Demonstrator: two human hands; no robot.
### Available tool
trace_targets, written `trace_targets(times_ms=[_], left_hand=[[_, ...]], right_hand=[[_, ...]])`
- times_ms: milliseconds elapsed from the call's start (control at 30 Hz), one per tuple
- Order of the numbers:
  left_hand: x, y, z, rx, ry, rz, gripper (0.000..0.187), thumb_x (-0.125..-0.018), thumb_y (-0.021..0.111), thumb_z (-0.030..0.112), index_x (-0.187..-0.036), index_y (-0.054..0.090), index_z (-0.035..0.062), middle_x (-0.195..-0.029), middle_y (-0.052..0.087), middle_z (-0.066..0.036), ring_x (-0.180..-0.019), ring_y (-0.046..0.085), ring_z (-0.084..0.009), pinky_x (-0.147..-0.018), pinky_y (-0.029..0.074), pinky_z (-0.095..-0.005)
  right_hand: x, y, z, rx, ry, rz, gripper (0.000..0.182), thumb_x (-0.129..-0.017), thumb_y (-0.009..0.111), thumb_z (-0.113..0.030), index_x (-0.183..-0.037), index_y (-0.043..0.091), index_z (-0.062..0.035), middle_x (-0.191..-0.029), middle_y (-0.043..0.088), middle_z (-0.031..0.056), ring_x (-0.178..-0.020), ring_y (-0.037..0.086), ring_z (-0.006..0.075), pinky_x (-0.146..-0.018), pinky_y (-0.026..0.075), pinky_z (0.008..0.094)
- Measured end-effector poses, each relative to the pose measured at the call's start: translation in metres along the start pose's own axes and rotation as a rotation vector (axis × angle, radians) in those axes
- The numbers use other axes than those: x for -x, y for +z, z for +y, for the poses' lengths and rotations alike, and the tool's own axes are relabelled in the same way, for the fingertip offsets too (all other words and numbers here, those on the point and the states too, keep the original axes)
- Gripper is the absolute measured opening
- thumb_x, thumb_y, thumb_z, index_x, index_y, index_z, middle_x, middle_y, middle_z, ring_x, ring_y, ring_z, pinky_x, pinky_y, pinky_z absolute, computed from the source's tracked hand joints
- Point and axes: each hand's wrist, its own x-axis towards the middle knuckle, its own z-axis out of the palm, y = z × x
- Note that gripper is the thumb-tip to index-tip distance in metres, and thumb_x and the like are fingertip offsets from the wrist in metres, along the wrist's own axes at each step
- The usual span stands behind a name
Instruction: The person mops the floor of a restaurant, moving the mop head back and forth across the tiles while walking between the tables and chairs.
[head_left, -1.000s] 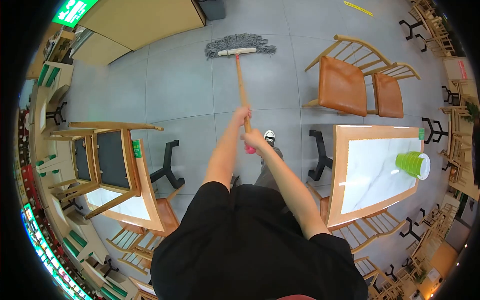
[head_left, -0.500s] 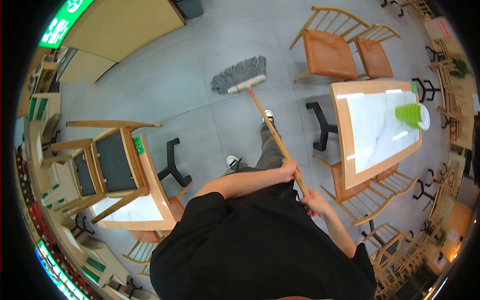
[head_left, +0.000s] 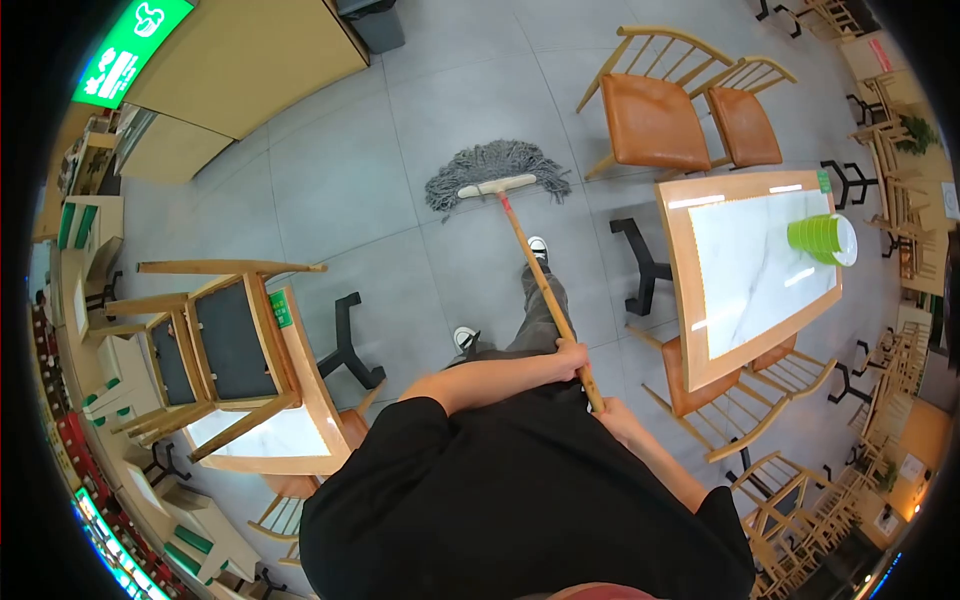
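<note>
A mop with a long wooden handle [head_left: 543,285] slants from my body to the grey floor. Its grey string head [head_left: 497,168] lies fanned out on the tiles ahead of my feet. My left hand [head_left: 572,358] is wrapped round the upper part of the handle. Close to the handle's top end, my right hand [head_left: 617,418] is closed on it, nearer my body. My shoes [head_left: 538,248] stand on the floor on both sides below the mop head.
At the right, a table [head_left: 695,290] bears green cups [head_left: 815,238], with brown-seated chairs [head_left: 655,120] beyond it. Upturned chairs [head_left: 232,340] rest on a table [head_left: 315,390] at the left. A grey bin [head_left: 380,30] stands by a beige counter [head_left: 250,60].
The mop's strings have spread wider to the right, and its crossbar sits slightly lower and more level. Both hands have moved a little left and down with the handle.
</note>
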Motion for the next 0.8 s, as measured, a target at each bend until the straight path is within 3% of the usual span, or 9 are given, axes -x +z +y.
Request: trace_targets(times_ms=[200,267,300,400,500,567,700,767,800], left_hand=[[-0.067,0.018,0.081,0.090,0.163,0.020,0.028,-0.088,0.047,0.005,-0.110,0.031,0.0038,-0.073,0.048,-0.013,-0.054,0.052,-0.0237,-0.043,0.045,-0.0388],[-0.060,0.013,0.136,0.099,0.151,-0.012,0.010,-0.087,0.047,0.007,-0.096,0.043,0.0037,-0.067,0.048,-0.011,-0.053,0.051,-0.0238,-0.042,0.043,-0.0393],[-0.131,-0.007,0.151,0.079,0.187,-0.077,0.008,-0.088,0.044,0.008,-0.086,0.048,0.0015,-0.065,0.052,-0.013,-0.056,0.054,-0.0265,-0.051,0.046,-0.0448],[-0.113,-0.040,0.231,0.031,0.414,-0.042,0.015,-0.091,0.047,0.014,-0.079,0.050,0.0055,-0.063,0.052,-0.009,-0.054,0.053,-0.0204,-0.048,0.045,-0.0349],[-0.226,-0.133,0.276,0.166,0.621,0.002,0.020,-0.092,0.049,0.021,-0.077,0.052,0.0080,-0.058,0.050,-0.006,-0.052,0.050,-0.0175,-0.045,0.041,-0.0323],[-0.113,-0.127,0.286,0.192,0.585,0.027,0.018,-0.088,0.050,0.017,-0.075,0.052,0.0059,-0.057,0.050,-0.007,-0.049,0.048,-0.0194,-0.044,0.038,-0.0359],[-0.131,-0.161,0.246,-0.117,0.437,0.088,0.024,-0.090,0.050,0.026,-0.075,0.051,0.0077,-0.056,0.049,-0.006,-0.050,0.047,-0.0179,-0.043,0.034,-0.0361],[-0.126,-0.090,0.179,0.117,0.586,0.242,0.017,-0.090,0.048,0.016,-0.077,0.051,0.0051,-0.059,0.049,-0.007,-0.049,0.048,-0.0194,-0.043,0.037,-0.0356],[-0.048,-0.064,0.148,0.171,0.585,0.171,0.024,-0.092,0.048,0.024,-0.075,0.050,0.0064,-0.056,0.049,-0.007,-0.050,0.048,-0.0190,-0.044,0.036,-0.0370]], right_hand=[[-0.059,-0.059,-0.069,0.022,-0.018,-0.159,0.011,-0.072,0.057,-0.009,-0.070,0.052,-0.0003,-0.049,0.051,0.0076,-0.037,0.050,0.0167,-0.034,0.038,0.0311],[-0.100,-0.070,-0.093,0.066,-0.114,-0.133,0.011,-0.073,0.055,-0.009,-0.067,0.050,-0.0014,-0.043,0.046,0.0065,-0.031,0.046,0.0182,-0.030,0.035,0.0316],[-0.117,-0.072,-0.114,0.049,-0.150,-0.143,0.012,-0.073,0.055,-0.009,-0.066,0.049,-0.0022,-0.044,0.046,0.0059,-0.032,0.046,0.0176,-0.030,0.035,0.0312],[-0.160,-0.060,-0.184,-0.059,-0.243,-0.211,0.016,-0.077,0.056,-0.011,-0.066,0.046,-0.0045,-0.049,0.045,0.0036,-0.035,0.046,0.0158,-0.031,0.036,0.0309],[-0.188,-0.013,-0.233,-0.169,-0.240,-0.231,0.015,-0.079,0.059,-0.013,-0.076,0.048,-0.0029,-0.056,0.046,0.0032,-0.042,0.048,0.0157,-0.037,0.040,0.0312],[-0.187,0.011,-0.236,-0.225,-0.227,-0.232,0.017,-0.080,0.060,-0.015,-0.080,0.048,-0.0027,-0.058,0.047,0.0030,-0.046,0.050,0.0162,-0.039,0.042,0.0318],[-0.139,0.033,-0.199,-0.396,-0.211,-0.302,0.018,-0.085,0.057,-0.016,-0.075,0.043,-0.0082,-0.051,0.040,-0.0010,-0.037,0.040,0.0124,-0.034,0.034,0.0276],[-0.128,0.019,-0.145,-0.446,-0.181,-0.362,0.019,-0.087,0.056,-0.017,-0.074,0.043,-0.0096,-0.050,0.040,-0.0017,-0.037,0.040,0.0106,-0.032,0.034,0.0262],[-0.105,0.009,-0.123,-0.444,-0.164,-0.352,0.020,-0.088,0.056,-0.018,-0.074,0.044,-0.0093,-0.049,0.040,-0.0013,-0.036,0.041,0.0101,-0.030,0.034,0.0253]])
